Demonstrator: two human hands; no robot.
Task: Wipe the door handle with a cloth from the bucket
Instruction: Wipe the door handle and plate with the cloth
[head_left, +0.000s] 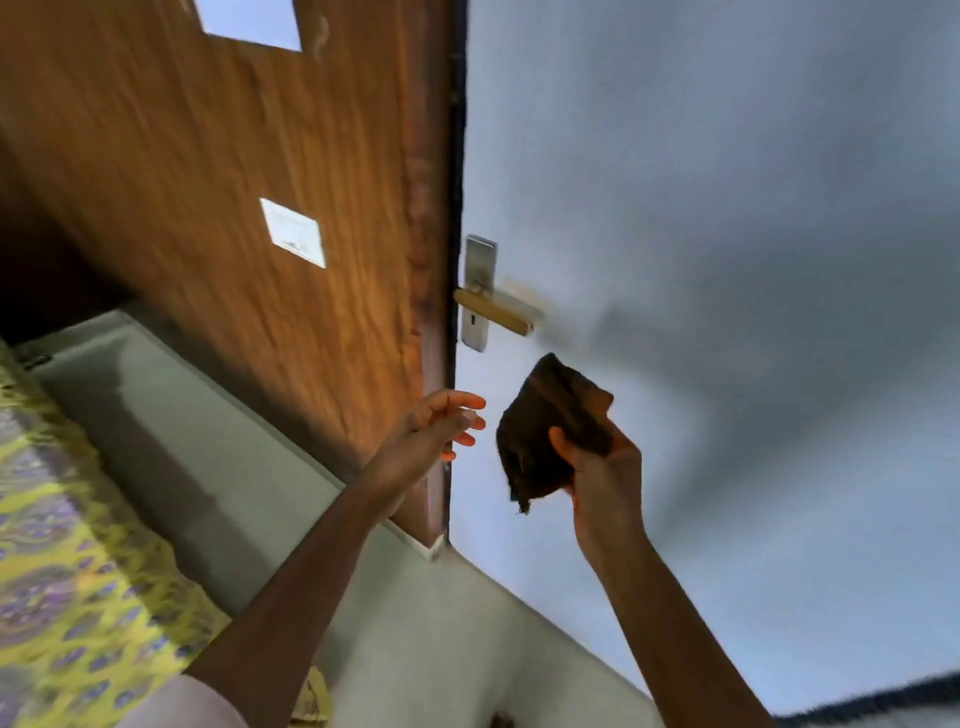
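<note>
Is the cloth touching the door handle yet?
No, the cloth in the right hand is below the handle, with door showing between them.

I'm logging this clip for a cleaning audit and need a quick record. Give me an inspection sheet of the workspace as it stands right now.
Surface: pale door, plain, beside a brown wooden panel.
Job's things: brass lever door handle on a metal plate with a keyhole; dark cloth held below the handle, not touching it; bucket not in view.
Clutter: nothing seen.
Grippers: right hand grips the cloth; left hand empty, fingers spread, beside the cloth.
Cables: nothing seen.
Surroundings: white label on the wooden panel; grey floor; yellow patterned fabric at lower left.
</note>
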